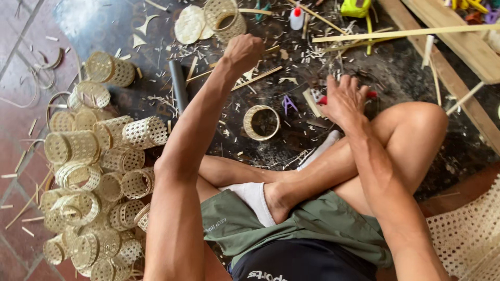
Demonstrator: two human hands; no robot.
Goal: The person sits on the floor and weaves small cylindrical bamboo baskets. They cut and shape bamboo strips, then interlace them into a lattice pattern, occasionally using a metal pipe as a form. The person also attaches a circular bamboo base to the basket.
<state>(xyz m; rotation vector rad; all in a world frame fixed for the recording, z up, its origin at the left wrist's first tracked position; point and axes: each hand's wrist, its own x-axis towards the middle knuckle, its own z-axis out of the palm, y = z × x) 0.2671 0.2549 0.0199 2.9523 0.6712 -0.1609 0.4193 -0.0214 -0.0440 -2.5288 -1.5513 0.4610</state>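
The left hand (242, 51) is curled into a loose fist at the far end of its raised arm, above the dark floor; whether anything thin is pinched inside it cannot be told from this angle. Just beyond it, farther off, stands an open-weave bamboo cylinder (225, 18) beside a flat woven disc (189, 24). To the near left lies a heap of finished woven baskets (94, 171), well apart from both hands. A dark tube (178, 83) lies on the floor left of the forearm. Between the two hands, nearer the person, a small woven ring (262, 123) rests flat on the floor, untouched, with a purple clip (288, 104) just right of it. The right hand (344, 99) is spread open, fingers pointing down and away, pressing on the floor over a red-handled tool (371, 94), probably touching it. A long bamboo strip (406, 33) runs across the far right.
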